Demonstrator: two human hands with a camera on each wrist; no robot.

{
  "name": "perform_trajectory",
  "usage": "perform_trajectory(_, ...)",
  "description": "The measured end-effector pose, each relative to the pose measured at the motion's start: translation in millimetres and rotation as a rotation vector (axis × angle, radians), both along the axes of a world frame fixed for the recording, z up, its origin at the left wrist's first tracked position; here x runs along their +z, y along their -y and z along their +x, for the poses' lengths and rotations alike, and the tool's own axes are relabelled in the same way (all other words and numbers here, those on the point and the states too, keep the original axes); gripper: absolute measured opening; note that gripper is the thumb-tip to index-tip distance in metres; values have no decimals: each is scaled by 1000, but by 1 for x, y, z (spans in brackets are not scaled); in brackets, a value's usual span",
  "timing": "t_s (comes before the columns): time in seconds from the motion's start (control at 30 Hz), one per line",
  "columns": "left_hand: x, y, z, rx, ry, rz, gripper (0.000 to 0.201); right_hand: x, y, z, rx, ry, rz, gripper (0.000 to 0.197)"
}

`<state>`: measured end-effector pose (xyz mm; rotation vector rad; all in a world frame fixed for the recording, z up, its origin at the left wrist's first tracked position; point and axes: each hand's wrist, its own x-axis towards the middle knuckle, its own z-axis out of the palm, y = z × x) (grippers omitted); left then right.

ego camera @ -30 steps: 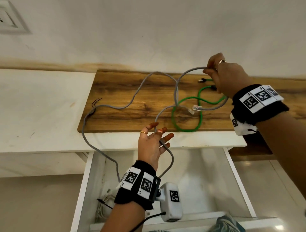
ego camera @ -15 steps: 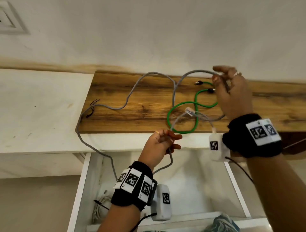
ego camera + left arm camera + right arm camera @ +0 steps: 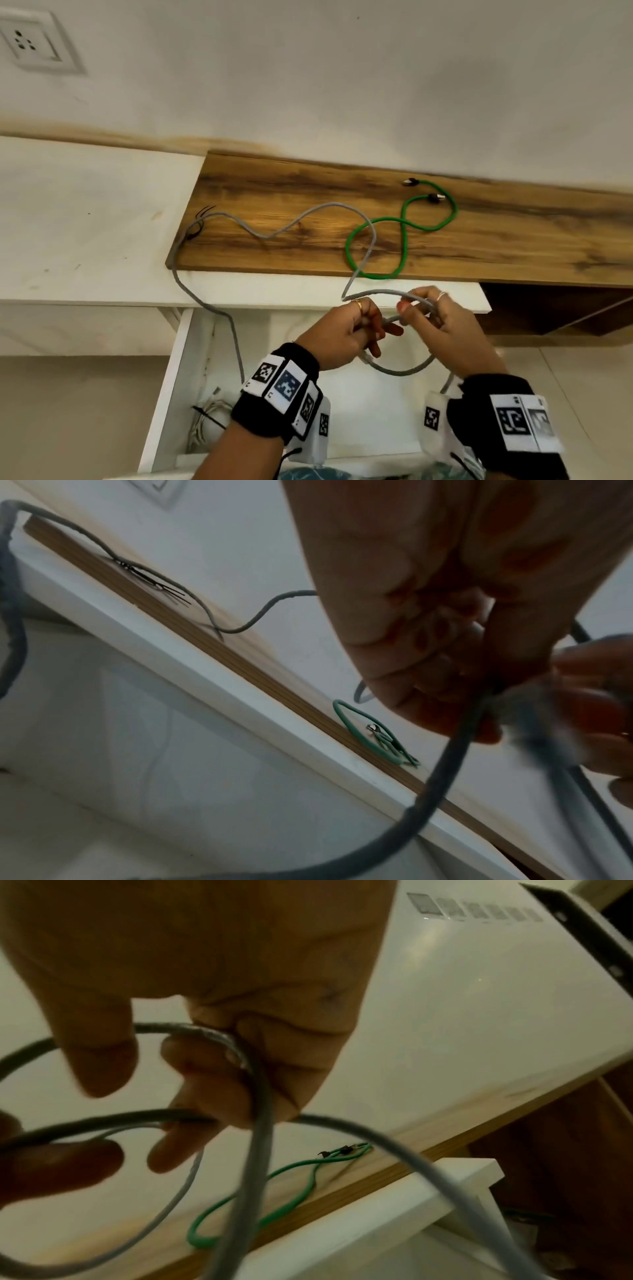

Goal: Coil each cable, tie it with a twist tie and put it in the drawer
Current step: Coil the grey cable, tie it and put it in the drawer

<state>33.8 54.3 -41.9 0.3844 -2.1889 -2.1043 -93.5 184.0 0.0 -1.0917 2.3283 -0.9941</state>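
Observation:
A long grey cable (image 3: 291,224) snakes over the wooden board (image 3: 308,250), drops off its left edge and hangs down into the open white drawer (image 3: 171,394). Above the drawer my left hand (image 3: 356,329) grips one part of the grey cable (image 3: 445,764), and my right hand (image 3: 435,318) grips a loop of the same cable (image 3: 257,1137) close beside it. A small loop hangs below both hands. The green cable (image 3: 404,233) lies in a figure eight on the board, untouched. Thin black twist ties (image 3: 205,210) lie at the board's left end.
A coiled white cable with a black tie (image 3: 205,421) lies in the drawer's left front corner. A wall socket (image 3: 30,44) is at the top left. White counter (image 3: 85,222) extends left of the board; a dark open shelf (image 3: 548,311) sits at the right.
My right hand has come down from above the board to meet my left hand over the drawer, pulling the grey cable off the green one and forming a loop between both hands.

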Motion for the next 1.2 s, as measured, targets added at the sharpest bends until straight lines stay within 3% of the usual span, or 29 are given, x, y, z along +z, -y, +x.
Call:
perform_trajectory(0.1, -3, -1, -1, 51, 40, -79, 24, -5, 5, 0, 139, -127, 209, 24)
perform_trajectory(0.17, -5, -1, 0, 36, 42, -74, 26, -8, 1, -10, 84, -171, 250, 31)
perform_trajectory(0.43, -16, 16, 7, 137, 35, -234, 28, 11, -57, -67, -814, -323, -58, 66)
perform_trajectory(0.5, -17, 19, 7, 201, 38, -275, 28, 2, -69, -80, -962, -304, -112, 84)
perform_trajectory(0.57, -17, 20, 7, 216, 50, -346, 26, 4, -67, -75, -1028, -319, -156, 77)
perform_trajectory(0.67, -20, 18, 6, 167, 161, -499, 12, 21, -56, -56, -948, -424, -214, 60)
perform_trajectory(0.73, -27, 22, 7, 222, 255, -569, 19, 29, -51, -49, -885, -452, -244, 58)
perform_trajectory(0.87, -30, 44, 15, 578, 318, -492, 11, 26, -49, -48, -835, -446, -254, 47)
perform_trajectory(1.03, -23, 84, 28, 1004, 323, -321, 24, 19, -49, -51, -825, -431, -313, 43)
perform_trajectory(1.13, -26, 119, 25, 1109, 311, -407, 31, 16, -44, -53, -800, -435, -275, 45)
perform_trajectory(1.2, -32, 141, 18, 1065, 348, -559, 37, 14, -39, -55, -784, -439, -251, 44)
